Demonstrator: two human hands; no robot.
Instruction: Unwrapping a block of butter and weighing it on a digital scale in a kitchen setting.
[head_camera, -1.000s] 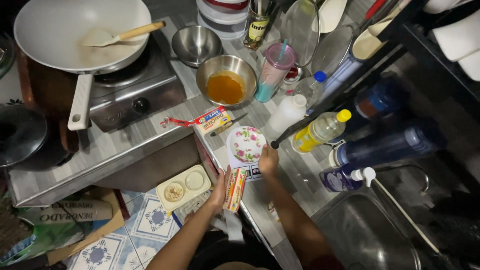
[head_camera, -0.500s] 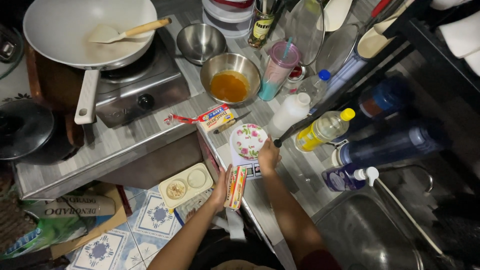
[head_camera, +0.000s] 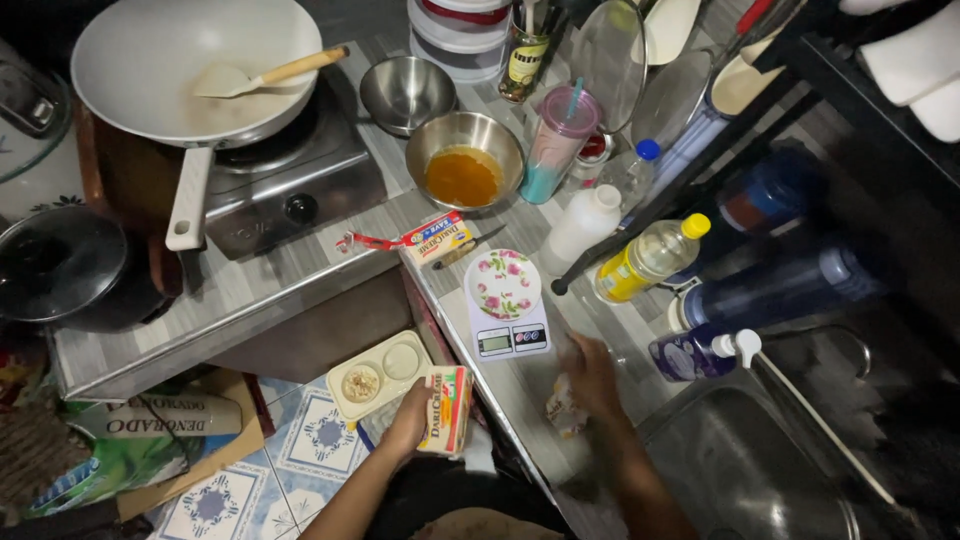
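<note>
In the lower middle of the frame the left hand (head_camera: 412, 428) is closed around a small carton (head_camera: 447, 410), yellow and red, held upright over the tiled floor (head_camera: 215, 500), just off the bench (head_camera: 520, 385) edge. To its right, the right hand (head_camera: 590, 378) rests on the bench; its fingers are curled on something pale and crumpled (head_camera: 562, 412), which is too blurred to name. Just above the hands stands a digital kitchen scale (head_camera: 508, 305) with a round flowered plate, close to the bench corner. There is a little free bench between scale and sink (head_camera: 745, 470). Further up lie a second carton (head_camera: 437, 238) and a knife (head_camera: 470, 247). Behind them a steel bowl with orange liquid (head_camera: 463, 165), an oil bottle (head_camera: 650, 257) and a white bottle (head_camera: 582, 226) crowd the bench. In the upper left a white pan with a spatula (head_camera: 190, 70) sits on the stove (head_camera: 290, 190).
</note>
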